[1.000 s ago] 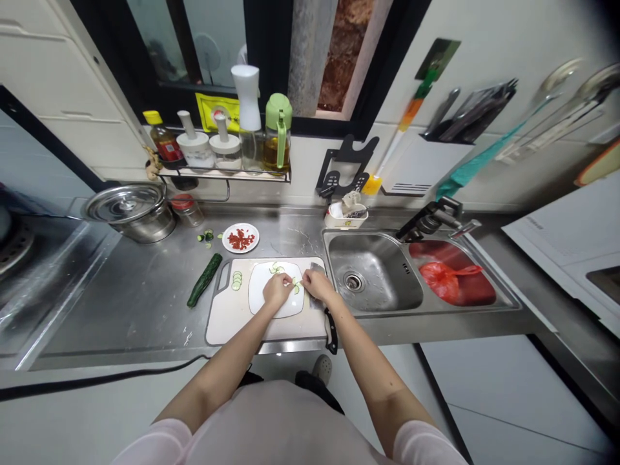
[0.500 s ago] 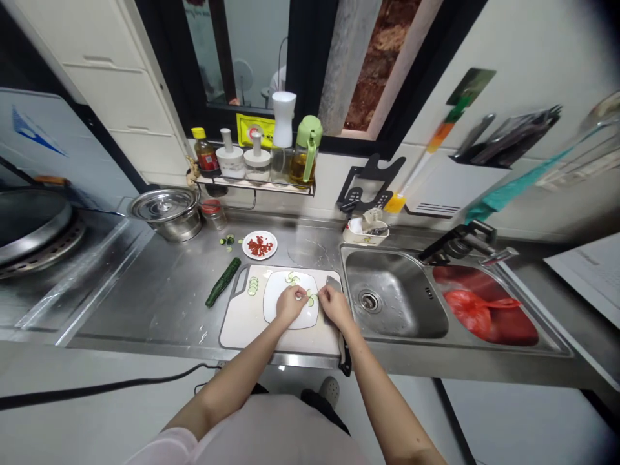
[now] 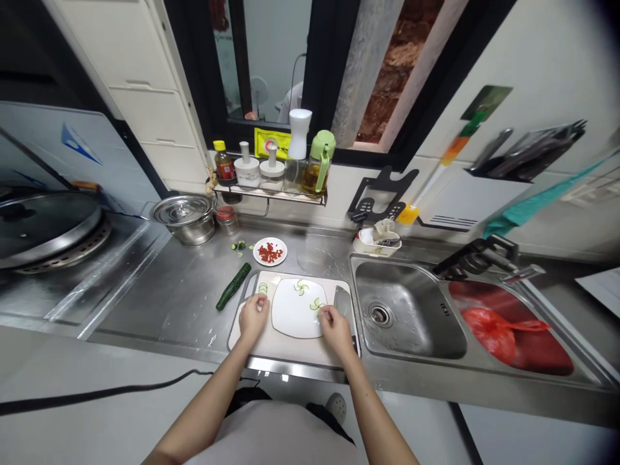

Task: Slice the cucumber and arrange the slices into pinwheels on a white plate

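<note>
On a cutting board (image 3: 300, 349) lies a white square plate (image 3: 295, 310). Two pinwheels of thin cucumber slices rest on it, an upper cucumber pinwheel (image 3: 301, 287) and a right-hand cucumber pinwheel (image 3: 317, 305). My left hand (image 3: 254, 318) is beside the plate, its fingers drawn together at the lower end of a short row of cucumber slices (image 3: 263, 288). At the plate's right edge, my right hand (image 3: 336, 328) is pinched close to the right-hand pinwheel. Whatever either hand's fingertips hold is too small to make out. A knife (image 3: 343, 300) lies partly behind my right hand.
Left of the board lies a whole cucumber (image 3: 233, 286). Behind it are cucumber scraps (image 3: 239, 246) and a small plate (image 3: 283, 259) of chopped red pieces. A steel sink (image 3: 409, 323) is to the right. A lidded pot (image 3: 188, 226) stands back left.
My left hand has left the right-hand pinwheel and moved left to the row of slices. My right hand stays by the plate's right edge. The camera view has shifted.
</note>
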Tool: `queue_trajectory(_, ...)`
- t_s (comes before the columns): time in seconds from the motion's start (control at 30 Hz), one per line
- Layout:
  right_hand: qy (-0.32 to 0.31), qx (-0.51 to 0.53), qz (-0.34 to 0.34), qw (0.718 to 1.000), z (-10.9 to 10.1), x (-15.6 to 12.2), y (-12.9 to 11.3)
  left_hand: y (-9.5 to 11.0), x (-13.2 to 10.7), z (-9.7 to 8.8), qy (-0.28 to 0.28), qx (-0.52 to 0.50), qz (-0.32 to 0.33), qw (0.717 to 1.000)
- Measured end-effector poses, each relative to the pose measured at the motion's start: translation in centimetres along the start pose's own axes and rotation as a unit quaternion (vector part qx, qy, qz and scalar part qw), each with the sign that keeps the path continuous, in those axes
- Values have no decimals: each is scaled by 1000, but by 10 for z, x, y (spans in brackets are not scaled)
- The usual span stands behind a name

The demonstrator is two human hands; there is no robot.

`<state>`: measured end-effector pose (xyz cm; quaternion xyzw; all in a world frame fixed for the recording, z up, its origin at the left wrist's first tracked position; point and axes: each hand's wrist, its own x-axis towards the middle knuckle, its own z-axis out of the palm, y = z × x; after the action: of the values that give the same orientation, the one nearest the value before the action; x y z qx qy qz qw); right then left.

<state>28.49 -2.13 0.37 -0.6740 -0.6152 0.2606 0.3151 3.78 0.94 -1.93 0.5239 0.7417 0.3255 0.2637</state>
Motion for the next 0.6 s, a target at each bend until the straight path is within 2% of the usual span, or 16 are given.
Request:
queue_trajectory(0.17,-6,8,-5,1000,6,-1,-7,-14,12,-14,-12,100,-36,994)
queue_trajectory(0.33,-13,14,-2,1000,10,0,-11,-11,13,-13,-22,147,-43,988)
queue_trajectory(0.6,-20,10,5,1000,7,1,-12,-4,17,-10,-25,166,-56,984)
